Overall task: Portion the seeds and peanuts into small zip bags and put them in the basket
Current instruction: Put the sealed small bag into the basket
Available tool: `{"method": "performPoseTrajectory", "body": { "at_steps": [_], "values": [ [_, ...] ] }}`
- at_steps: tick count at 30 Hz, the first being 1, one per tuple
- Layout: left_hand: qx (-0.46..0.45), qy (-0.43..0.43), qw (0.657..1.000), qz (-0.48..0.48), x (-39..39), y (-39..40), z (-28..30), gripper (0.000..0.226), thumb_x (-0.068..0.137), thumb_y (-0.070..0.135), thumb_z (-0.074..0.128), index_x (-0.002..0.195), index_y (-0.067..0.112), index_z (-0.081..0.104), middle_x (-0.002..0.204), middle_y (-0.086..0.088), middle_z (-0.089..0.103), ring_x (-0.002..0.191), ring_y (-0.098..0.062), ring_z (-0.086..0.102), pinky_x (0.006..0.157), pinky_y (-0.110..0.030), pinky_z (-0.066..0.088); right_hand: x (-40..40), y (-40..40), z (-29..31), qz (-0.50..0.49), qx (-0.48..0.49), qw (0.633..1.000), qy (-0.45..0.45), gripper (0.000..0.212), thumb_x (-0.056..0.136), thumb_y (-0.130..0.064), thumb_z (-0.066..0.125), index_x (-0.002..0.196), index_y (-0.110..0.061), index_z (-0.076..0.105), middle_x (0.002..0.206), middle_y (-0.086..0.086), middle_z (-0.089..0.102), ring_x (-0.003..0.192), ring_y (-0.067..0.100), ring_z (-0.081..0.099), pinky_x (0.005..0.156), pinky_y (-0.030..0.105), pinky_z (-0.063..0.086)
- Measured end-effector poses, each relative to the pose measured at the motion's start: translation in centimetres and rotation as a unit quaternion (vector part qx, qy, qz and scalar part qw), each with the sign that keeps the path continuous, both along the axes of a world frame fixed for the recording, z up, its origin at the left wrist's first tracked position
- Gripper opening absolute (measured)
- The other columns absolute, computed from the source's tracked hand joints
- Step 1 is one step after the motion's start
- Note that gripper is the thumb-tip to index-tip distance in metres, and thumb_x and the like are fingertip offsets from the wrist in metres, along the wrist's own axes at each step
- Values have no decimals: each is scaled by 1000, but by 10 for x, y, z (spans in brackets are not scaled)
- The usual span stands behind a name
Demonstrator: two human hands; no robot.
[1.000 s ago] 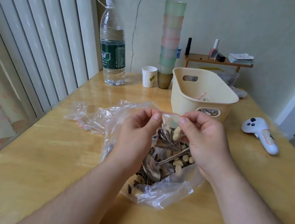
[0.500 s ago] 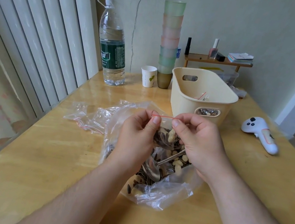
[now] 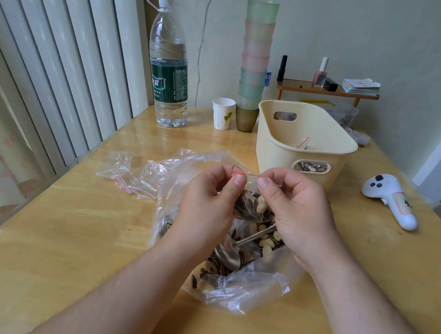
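Note:
I hold a small zip bag (image 3: 249,205) with seeds and a peanut inside above the table. My left hand (image 3: 209,202) pinches the left end of its red zip strip and my right hand (image 3: 297,213) pinches the right part. Under my hands lies a large clear bag (image 3: 239,289) of sunflower seeds and peanuts with a metal spoon (image 3: 231,253) in it. The cream basket (image 3: 279,138) stands just behind, with filled small bags inside. Spare empty zip bags (image 3: 130,178) lie to the left.
A big water bottle (image 3: 169,71), a paper cup (image 3: 222,113) and a tall stack of cups (image 3: 254,64) stand at the back. A white controller (image 3: 390,199) lies at the right. A small wooden shelf (image 3: 328,90) is against the wall. Vertical blinds line the left side.
My right thumb and finger have slid leftward along the red zip strip toward my left hand. The small bag stays at about the same height.

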State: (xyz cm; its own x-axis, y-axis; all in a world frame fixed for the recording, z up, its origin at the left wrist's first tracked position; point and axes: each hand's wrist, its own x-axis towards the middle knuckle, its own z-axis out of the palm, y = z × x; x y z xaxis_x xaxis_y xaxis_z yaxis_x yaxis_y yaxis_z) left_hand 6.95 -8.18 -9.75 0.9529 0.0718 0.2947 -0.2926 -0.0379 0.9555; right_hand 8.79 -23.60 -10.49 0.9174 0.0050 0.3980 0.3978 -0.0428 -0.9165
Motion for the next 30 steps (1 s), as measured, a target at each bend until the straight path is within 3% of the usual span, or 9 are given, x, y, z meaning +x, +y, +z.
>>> {"method": "performPoseTrajectory", "body": {
  "at_steps": [2,4,8,12,16,19,21,25,30],
  "values": [
    [7,-4,1000,-4,1,1,-2,16,107,20,60,96,14,70,76,2,65,72,-12,58,72,-38,52,0,1,0,-8,-10,1000,8,13,89,-37,74,90,-24,75,91,8,74,84,13,66,82,33,54],
    [8,-2,1000,-2,1,0,-2,15,106,20,62,95,16,71,73,9,64,70,-9,56,69,-31,50,0,2,1,-18,-21,1000,11,20,84,-43,71,88,-24,74,89,3,72,82,12,64,80,32,53],
    [-2,2,1000,3,-1,-1,1,10,101,24,70,95,21,76,81,9,72,79,-5,64,74,-18,52,-1,-2,2,-17,-8,1000,7,9,95,-26,71,88,-21,71,80,-3,66,71,10,57,72,32,48],
    [-7,-5,1000,-14,1,2,1,11,100,27,72,102,19,79,98,-3,79,98,-21,74,90,-31,59,-2,-4,3,-26,7,1000,5,8,97,-25,73,89,-24,73,79,-3,68,74,11,60,73,32,51],
    [-20,-20,999,-20,-3,0,6,13,103,16,66,98,8,76,77,4,73,71,-3,66,65,-15,53,-1,-3,3,-9,30,999,26,11,90,-29,77,95,-19,75,90,10,76,86,22,71,85,39,57],
    [-20,-30,999,-35,-5,0,7,15,104,11,63,99,4,75,81,1,76,72,-2,69,63,-13,53,-2,0,1,3,41,998,42,22,84,-30,79,102,-19,75,102,11,79,102,32,74,96,46,59],
    [1,-37,999,-31,-5,1,7,15,104,15,63,98,9,76,84,4,77,76,0,69,66,-12,52,-2,1,1,3,34,999,41,12,90,-20,80,101,-20,75,100,11,79,93,30,73,91,46,60],
    [38,-35,999,-15,-3,3,5,14,103,21,66,92,20,74,83,8,75,78,-2,67,71,-16,52,-3,1,2,-1,19,999,32,8,93,-13,77,96,-21,75,91,3,79,76,17,68,73,31,58],
    [82,-38,996,-7,2,3,-2,12,97,36,66,88,30,71,80,11,69,69,-8,59,69,-33,46,-4,1,3,-16,-9,1000,20,14,95,-12,75,86,-23,73,78,-4,73,63,7,60,64,24,51]
  ]
}}
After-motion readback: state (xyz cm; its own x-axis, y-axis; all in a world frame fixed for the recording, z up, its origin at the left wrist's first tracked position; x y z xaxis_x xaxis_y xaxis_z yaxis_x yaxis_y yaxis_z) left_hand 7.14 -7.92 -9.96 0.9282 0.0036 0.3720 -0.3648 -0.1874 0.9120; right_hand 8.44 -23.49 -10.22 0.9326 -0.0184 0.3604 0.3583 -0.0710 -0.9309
